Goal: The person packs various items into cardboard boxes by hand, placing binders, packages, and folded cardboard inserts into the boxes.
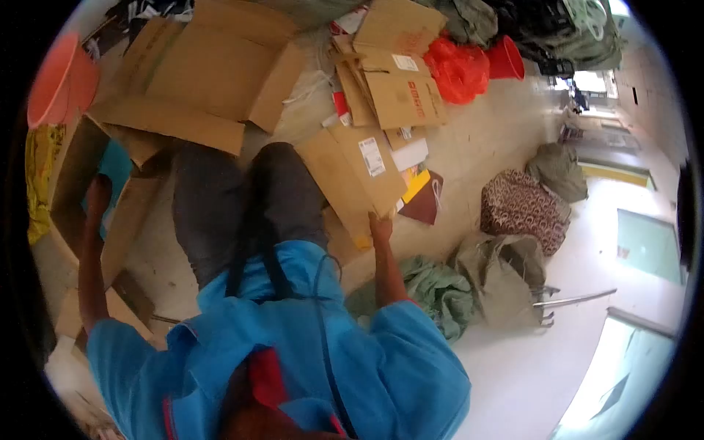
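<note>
My left hand (pixel 99 193) reaches into an open cardboard box (pixel 126 238) on the left. It is beside or on a flat blue item (pixel 115 167) inside; its fingers are dark and too unclear to read. On the other side, my right hand (pixel 380 227) is closed on the near corner of a flattened cardboard carton (pixel 345 161) with a white label (pixel 372 157). That carton slants beside my right knee. Just past it lie a yellow sheet (pixel 416 185) and a maroon folder-like item (pixel 425 199).
A large open carton (pixel 213 73) spreads ahead of my legs. More folded cardboard (pixel 400 84) lies by a red plastic bag (pixel 453 70) and a red bucket (pixel 504 59). A pink bucket (pixel 64 81) stands far left. Sacks (pixel 502 275) and a patterned bundle (pixel 522 209) line the right wall.
</note>
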`<act>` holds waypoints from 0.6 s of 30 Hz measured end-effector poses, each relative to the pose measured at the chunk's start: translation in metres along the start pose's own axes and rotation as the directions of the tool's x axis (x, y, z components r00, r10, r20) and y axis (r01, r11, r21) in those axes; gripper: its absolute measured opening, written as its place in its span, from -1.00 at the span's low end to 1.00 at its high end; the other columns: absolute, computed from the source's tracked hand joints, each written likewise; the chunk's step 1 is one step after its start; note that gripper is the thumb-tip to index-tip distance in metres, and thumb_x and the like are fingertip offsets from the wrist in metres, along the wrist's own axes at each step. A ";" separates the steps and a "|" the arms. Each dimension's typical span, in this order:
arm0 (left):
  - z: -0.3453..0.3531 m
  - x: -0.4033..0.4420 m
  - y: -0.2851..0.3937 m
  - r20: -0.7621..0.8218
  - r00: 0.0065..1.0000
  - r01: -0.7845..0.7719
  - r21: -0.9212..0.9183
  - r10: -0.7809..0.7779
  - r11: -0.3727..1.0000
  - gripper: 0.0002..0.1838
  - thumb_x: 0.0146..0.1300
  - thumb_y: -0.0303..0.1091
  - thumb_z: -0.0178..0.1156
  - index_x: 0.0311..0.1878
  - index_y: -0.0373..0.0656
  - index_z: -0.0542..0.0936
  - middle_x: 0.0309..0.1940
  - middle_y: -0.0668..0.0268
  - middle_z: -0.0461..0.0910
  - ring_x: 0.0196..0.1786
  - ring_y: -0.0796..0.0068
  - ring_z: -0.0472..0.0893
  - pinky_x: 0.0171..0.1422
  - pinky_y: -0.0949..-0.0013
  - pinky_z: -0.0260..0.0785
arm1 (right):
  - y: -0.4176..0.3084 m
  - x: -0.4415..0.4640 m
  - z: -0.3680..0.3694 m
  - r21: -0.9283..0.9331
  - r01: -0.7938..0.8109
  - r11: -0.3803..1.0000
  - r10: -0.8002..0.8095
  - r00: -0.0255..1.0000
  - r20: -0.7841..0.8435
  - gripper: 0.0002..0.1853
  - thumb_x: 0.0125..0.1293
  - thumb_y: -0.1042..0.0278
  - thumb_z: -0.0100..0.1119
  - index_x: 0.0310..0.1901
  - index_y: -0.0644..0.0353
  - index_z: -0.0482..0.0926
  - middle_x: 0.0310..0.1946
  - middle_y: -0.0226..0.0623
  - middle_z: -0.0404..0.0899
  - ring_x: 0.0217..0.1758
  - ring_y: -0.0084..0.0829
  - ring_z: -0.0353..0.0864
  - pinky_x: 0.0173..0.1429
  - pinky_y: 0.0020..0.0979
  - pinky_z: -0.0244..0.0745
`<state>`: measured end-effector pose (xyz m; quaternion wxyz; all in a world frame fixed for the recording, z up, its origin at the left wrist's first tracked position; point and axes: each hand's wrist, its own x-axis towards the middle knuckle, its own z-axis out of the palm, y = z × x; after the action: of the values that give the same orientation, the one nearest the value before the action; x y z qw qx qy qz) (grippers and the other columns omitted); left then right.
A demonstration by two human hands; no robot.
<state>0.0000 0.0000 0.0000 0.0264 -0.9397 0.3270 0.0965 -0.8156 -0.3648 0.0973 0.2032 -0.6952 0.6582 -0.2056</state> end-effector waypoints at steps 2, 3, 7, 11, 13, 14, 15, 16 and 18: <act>-0.019 0.006 0.030 -0.074 0.987 -0.157 -0.647 0.144 0.746 -0.55 0.31 0.02 -0.02 -0.14 -0.21 0.60 -0.47 0.23 0.55 -0.48 0.39 0.50 -0.30 0.15 0.36 | -0.014 -0.011 -0.010 0.177 -0.781 0.599 0.749 0.625 0.218 -0.41 0.09 -0.11 0.31 -0.18 0.39 0.54 -0.39 -0.12 0.58 -0.38 -0.25 0.59 -0.38 -0.26 0.54; -0.141 -0.010 0.041 -0.190 0.975 -0.201 -0.533 0.115 0.822 -0.54 0.31 0.01 -0.01 -0.12 -0.25 0.58 -0.43 0.20 0.55 -0.42 0.36 0.51 -0.25 0.16 0.36 | -0.012 -0.005 0.085 0.329 -0.777 0.537 0.688 0.629 0.361 -0.41 0.09 -0.11 0.31 -0.18 0.39 0.54 -0.39 -0.12 0.58 -0.38 -0.25 0.59 -0.38 -0.26 0.54; -0.197 -0.120 0.150 0.097 0.981 0.192 -0.456 -0.166 0.869 -0.50 0.30 -0.03 0.04 -0.04 -0.39 0.52 -0.25 0.11 0.57 -0.18 0.26 0.55 -0.03 0.21 0.35 | 0.036 -0.027 0.042 0.577 -0.722 0.382 0.568 0.676 0.470 -0.44 0.12 -0.02 0.30 -0.08 0.36 0.48 -0.26 -0.11 0.55 -0.27 -0.25 0.60 -0.29 -0.23 0.55; -0.143 -0.137 0.121 -0.153 0.986 -0.127 -0.482 0.059 0.867 -0.41 0.23 -0.06 0.14 0.12 -0.40 0.41 0.00 0.03 0.52 0.07 0.17 0.51 0.16 0.20 0.30 | 0.012 -0.019 0.020 0.375 -0.098 0.922 0.026 0.981 0.193 -0.51 0.16 0.15 0.25 0.02 0.30 0.42 -0.13 -0.17 0.53 -0.14 -0.27 0.58 -0.07 -0.27 0.55; -0.185 -0.169 0.169 0.083 0.979 -0.163 -0.230 0.186 0.959 -0.29 0.17 -0.01 0.17 0.23 -0.37 0.30 0.14 -0.03 0.43 0.19 0.05 0.43 0.24 0.16 0.26 | -0.004 -0.015 -0.013 0.633 -0.185 0.751 0.058 0.975 0.216 -0.55 0.17 0.27 0.20 0.06 0.29 0.40 -0.10 -0.19 0.53 -0.07 -0.29 0.56 0.02 -0.32 0.51; -0.173 -0.165 0.162 0.038 0.982 -0.179 -0.161 0.187 0.971 -0.32 0.14 -0.05 0.19 0.22 -0.33 0.33 0.10 -0.05 0.45 0.15 0.02 0.45 0.21 0.14 0.29 | -0.015 -0.007 -0.018 0.859 -0.434 0.270 0.204 0.898 0.390 -0.58 0.17 0.35 0.16 0.07 0.29 0.40 -0.09 -0.20 0.53 -0.04 -0.29 0.55 0.07 -0.35 0.48; -0.159 -0.160 0.151 0.001 0.983 -0.184 -0.080 0.184 0.980 -0.35 0.11 -0.10 0.21 0.20 -0.29 0.35 0.06 -0.07 0.47 0.12 -0.01 0.47 0.17 0.12 0.31 | -0.017 -0.006 -0.023 0.864 -0.245 0.440 0.114 0.969 0.217 -0.57 0.17 0.36 0.14 0.07 0.31 0.40 -0.10 -0.19 0.53 -0.04 -0.29 0.55 0.07 -0.33 0.48; -0.165 -0.162 0.156 0.000 0.994 -0.108 -0.056 0.108 0.993 -0.40 0.10 -0.14 0.21 0.19 -0.23 0.37 0.00 -0.07 0.50 0.05 -0.04 0.49 0.10 0.07 0.34 | -0.054 -0.008 -0.058 0.893 -0.320 0.317 0.139 0.947 0.290 -0.56 0.19 0.31 0.11 0.08 0.34 0.39 -0.09 -0.16 0.53 -0.04 -0.28 0.55 0.06 -0.33 0.48; -0.166 -0.163 0.168 -0.014 1.000 -0.016 -0.083 0.014 0.996 -0.48 0.10 -0.19 0.19 0.15 -0.12 0.41 -0.14 -0.06 0.55 -0.08 -0.07 0.54 -0.04 0.01 0.38 | -0.087 -0.006 -0.112 0.890 -0.393 0.230 0.037 0.918 0.395 -0.51 0.25 0.18 0.00 0.09 0.40 0.37 -0.03 -0.09 0.50 -0.01 -0.26 0.54 0.06 -0.31 0.48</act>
<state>-0.2019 -0.0514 0.1974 -0.0154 -0.9381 0.3299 0.1040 -0.8061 -0.3554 0.2386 0.7023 -0.3511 0.4499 -0.4257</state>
